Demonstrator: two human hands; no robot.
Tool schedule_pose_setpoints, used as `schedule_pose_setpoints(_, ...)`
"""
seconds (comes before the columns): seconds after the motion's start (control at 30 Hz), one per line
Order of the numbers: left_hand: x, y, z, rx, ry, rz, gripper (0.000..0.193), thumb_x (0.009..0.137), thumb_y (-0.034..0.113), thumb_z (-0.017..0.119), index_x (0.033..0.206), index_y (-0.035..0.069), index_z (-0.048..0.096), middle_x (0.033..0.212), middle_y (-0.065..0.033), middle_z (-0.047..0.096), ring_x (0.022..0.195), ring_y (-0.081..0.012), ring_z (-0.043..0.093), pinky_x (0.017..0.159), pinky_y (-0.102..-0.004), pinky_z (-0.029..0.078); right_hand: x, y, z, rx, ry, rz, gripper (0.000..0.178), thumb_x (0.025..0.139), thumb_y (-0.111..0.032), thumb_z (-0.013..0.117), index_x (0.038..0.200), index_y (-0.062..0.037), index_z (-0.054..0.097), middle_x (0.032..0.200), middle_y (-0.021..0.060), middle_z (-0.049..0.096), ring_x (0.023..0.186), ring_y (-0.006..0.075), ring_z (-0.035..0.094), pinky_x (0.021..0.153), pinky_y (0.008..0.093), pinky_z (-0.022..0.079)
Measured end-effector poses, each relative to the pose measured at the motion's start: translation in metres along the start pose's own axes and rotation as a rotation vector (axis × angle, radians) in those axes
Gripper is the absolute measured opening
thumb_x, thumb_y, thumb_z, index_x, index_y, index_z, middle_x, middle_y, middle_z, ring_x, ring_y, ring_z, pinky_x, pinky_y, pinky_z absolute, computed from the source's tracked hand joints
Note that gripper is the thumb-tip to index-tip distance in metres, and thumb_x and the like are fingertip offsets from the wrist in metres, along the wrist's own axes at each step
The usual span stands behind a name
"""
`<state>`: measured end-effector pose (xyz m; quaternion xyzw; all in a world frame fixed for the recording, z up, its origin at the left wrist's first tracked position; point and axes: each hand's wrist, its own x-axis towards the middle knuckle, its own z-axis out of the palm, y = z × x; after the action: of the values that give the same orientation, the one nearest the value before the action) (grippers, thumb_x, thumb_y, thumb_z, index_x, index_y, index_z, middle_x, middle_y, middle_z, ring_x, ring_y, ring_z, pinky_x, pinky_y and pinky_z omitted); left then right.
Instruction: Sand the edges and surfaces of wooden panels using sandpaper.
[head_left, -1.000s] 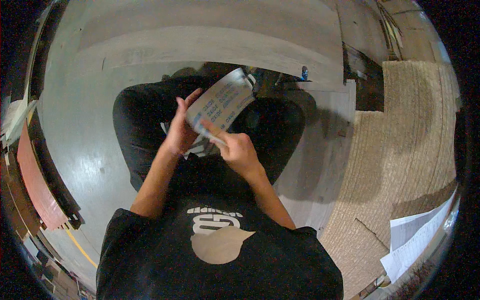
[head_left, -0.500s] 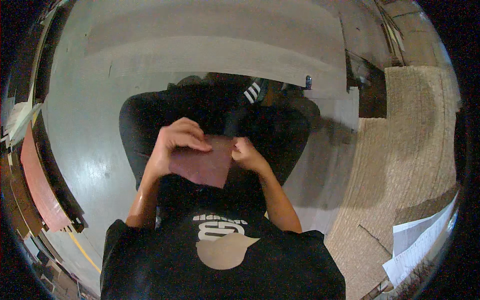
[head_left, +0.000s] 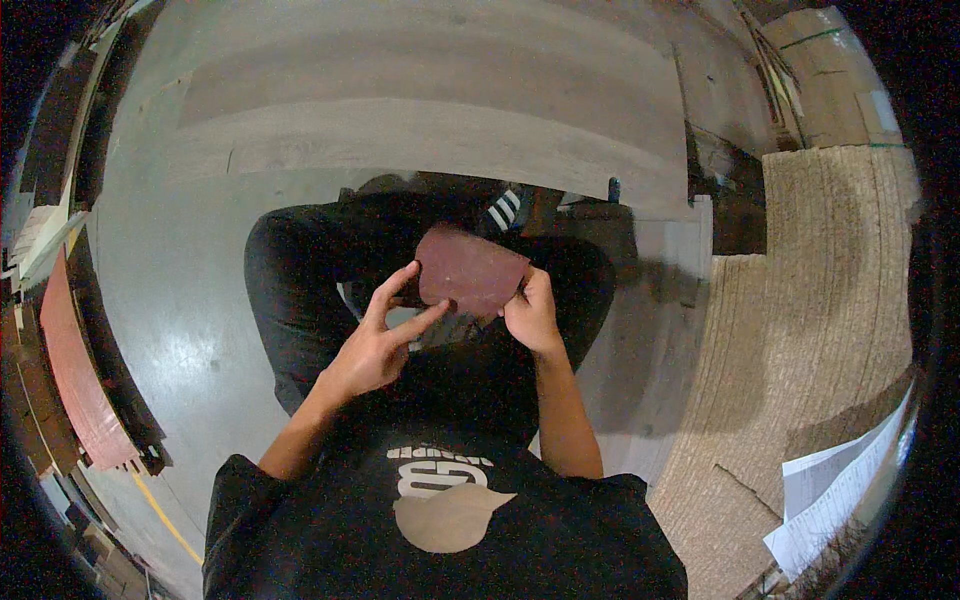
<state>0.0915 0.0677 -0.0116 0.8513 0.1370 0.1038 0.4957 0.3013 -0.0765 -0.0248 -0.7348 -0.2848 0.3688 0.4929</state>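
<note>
A small reddish-brown sheet (head_left: pixel 470 268), which looks like sandpaper, is held over my lap with its broad face turned up. My left hand (head_left: pixel 376 345) grips its left side and near edge, index finger and thumb spread apart on it; the other fingers are partly hidden. At its right end, my right hand (head_left: pixel 534 316) pinches the sheet with fingers closed round the edge. My legs (head_left: pixel 300 285) in dark trousers are folded beneath it.
Ahead of my legs lies a wide grey-brown wood-look board (head_left: pixel 430 110). Stacked tan ribbed boards (head_left: pixel 825 270) rise on the right, with white paper sheets (head_left: pixel 840 490) on them. At left stand long reddish planks (head_left: pixel 85 370) beside a yellow floor line (head_left: pixel 168 520).
The sheet has moved up, away from my body, and tilted to show its face. My left hand has shifted from over the sheet to its near-left edge; my right hand still holds the right end.
</note>
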Motion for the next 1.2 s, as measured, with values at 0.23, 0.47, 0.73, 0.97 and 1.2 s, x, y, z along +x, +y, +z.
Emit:
schedule_pose_setpoints(0.23,0.013,-0.011,0.016,-0.837,0.368,-0.281,0.026,0.087,0.008,0.077,0.098,0.007,0.053,0.105,-0.0018,0.047,0.096,-0.0100,0.053,0.086,-0.0279,0.048,-0.010,-0.013,0.016,-0.045,-0.004,-0.177,0.025,0.078,0.005,0.061,0.102,0.0022,0.069,0.101,0.0117,0.073,0.090,0.0223,0.069,0.082,0.0355,0.053)
schedule_pose_setpoints(0.47,0.014,-0.012,0.001,-0.853,0.295,-0.340,0.032,0.083,-0.001,0.079,0.092,0.009,0.050,0.089,0.0031,0.054,0.085,-0.0058,0.054,0.074,-0.0227,0.048,-0.008,0.021,0.004,-0.469,0.031,-0.299,0.022,0.069,0.006,0.061,0.090,0.0040,0.068,0.087,0.0187,0.068,0.079,0.0338,0.068,0.068,0.0346,0.052)
schedule_pose_setpoints(0.73,0.002,0.001,0.003,-0.850,0.207,-0.288,0.027,0.081,-0.006,0.077,0.087,0.009,0.055,0.089,0.0036,0.056,0.085,-0.0065,0.056,0.078,-0.0232,0.045,-0.007,0.022,0.005,-0.250,0.160,-0.232,0.014,0.077,0.005,0.061,0.089,0.0051,0.068,0.091,0.0127,0.072,0.080,0.0149,0.066,0.070,0.0300,0.051)
schedule_pose_setpoints(0.97,-0.015,-0.009,0.008,-0.810,0.131,-0.374,0.024,0.081,-0.003,0.077,0.095,0.007,0.060,0.098,0.0007,0.060,0.094,-0.0086,0.057,0.087,-0.0263,0.046,0.004,0.007,-0.013,-0.129,0.399,-0.181,0.029,0.083,0.010,0.057,0.107,0.0031,0.072,0.103,0.0107,0.073,0.096,0.0185,0.067,0.089,0.0327,0.052)
schedule_pose_setpoints(1.2,-0.009,-0.003,-0.006,-0.867,0.115,-0.343,0.026,0.087,0.001,0.071,0.112,0.005,0.064,0.109,-0.0014,0.064,0.104,-0.0103,0.058,0.094,-0.0272,0.045,-0.005,0.007,-0.013,-0.567,0.331,-0.423,0.020,0.075,-0.001,0.069,0.095,-0.0008,0.072,0.127,0.0175,0.059,0.105,0.0339,0.059,0.087,0.0397,0.049)
